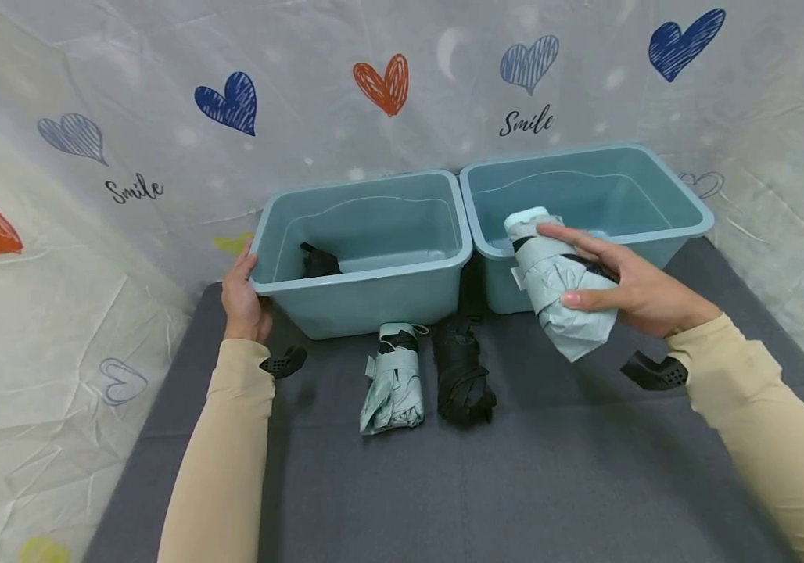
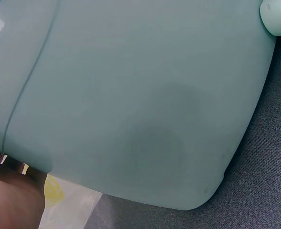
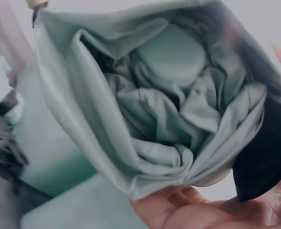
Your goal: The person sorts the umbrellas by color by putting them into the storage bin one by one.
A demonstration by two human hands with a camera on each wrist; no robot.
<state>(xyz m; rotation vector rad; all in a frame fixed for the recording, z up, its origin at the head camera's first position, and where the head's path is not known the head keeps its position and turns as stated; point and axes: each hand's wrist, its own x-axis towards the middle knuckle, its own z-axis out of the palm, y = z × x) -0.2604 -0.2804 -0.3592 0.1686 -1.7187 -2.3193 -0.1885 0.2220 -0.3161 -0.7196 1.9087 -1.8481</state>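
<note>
My right hand grips a folded pale green umbrella with a black band, raised at the front rim of the right blue-green bin. The right wrist view looks into the loose canopy folds of this umbrella, with fingers below and at its right. At the left end of the left bin, my left hand holds its side near the rim; the fingers are partly hidden. A dark folded umbrella lies inside the left bin, partly behind its front wall.
In front of the left bin, another pale green folded umbrella and a black folded umbrella lie side by side on the dark grey tablecloth. A heart-printed curtain hangs behind the bins.
</note>
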